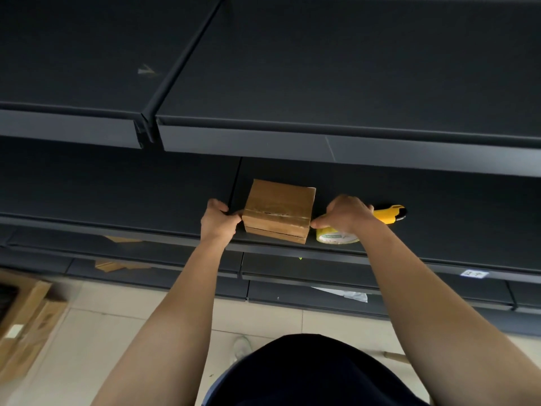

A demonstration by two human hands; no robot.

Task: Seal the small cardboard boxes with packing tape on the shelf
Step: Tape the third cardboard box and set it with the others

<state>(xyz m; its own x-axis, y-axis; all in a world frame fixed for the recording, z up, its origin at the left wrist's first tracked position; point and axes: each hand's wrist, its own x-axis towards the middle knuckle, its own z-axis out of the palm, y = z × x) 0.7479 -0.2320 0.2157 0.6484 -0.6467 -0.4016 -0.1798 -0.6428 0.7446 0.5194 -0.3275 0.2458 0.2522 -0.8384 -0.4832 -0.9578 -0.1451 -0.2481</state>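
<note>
Now the box (279, 205) sits on the shelf (445, 227) between my hands. My right hand (348, 213) grips the tape roll (336, 237) just beside it. My left hand (219, 219) braces its left side, fingers curled; what they hold I cannot tell. I would pull the tape taut and flat over the seam.

Reaching up and in from the bottom of the frame with both bare forearms, nearly straight, closing toward centre. On the left hand (219, 221): knuckles up, fingers curled under, thumb stretched toward frame centre. Can't tell whether anything is pinched there. On the right hand (345, 215): arched palm-down, fingers curled over a tape roll (336, 238), thumb pointing left across the frame. Sitting level with each other, well apart, wrists slightly bent.
</note>
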